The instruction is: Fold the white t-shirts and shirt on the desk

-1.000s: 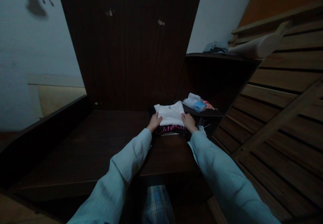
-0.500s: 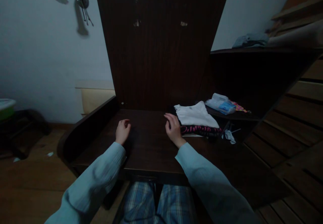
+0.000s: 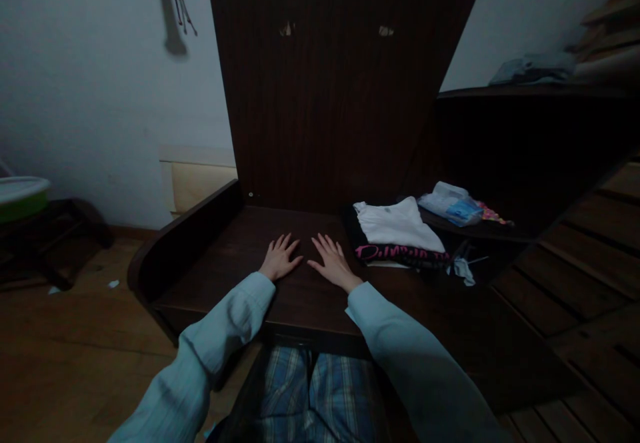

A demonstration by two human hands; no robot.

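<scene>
My left hand (image 3: 281,257) lies palm down on the dark wooden desk (image 3: 215,273), fingers spread and holding nothing. Beside it, my right hand (image 3: 332,260) is also flat on the desktop with its fingers apart. To the right of that hand sits a stack of folded clothes: a white garment (image 3: 397,223) on top and a black garment with pink lettering (image 3: 400,254) under it. My right hand is close to this stack but apart from it.
A plastic packet (image 3: 453,204) rests on a low shelf at the right, with a colourful patterned cloth (image 3: 493,213) beside it. A raised side panel (image 3: 185,230) bounds the desk on the left. A green and white basin (image 3: 23,196) stands on a dark stool at far left.
Both hands have moved closer together and gone from loosely curled to flat with fingers spread on the desk. The camera view has shifted slightly.
</scene>
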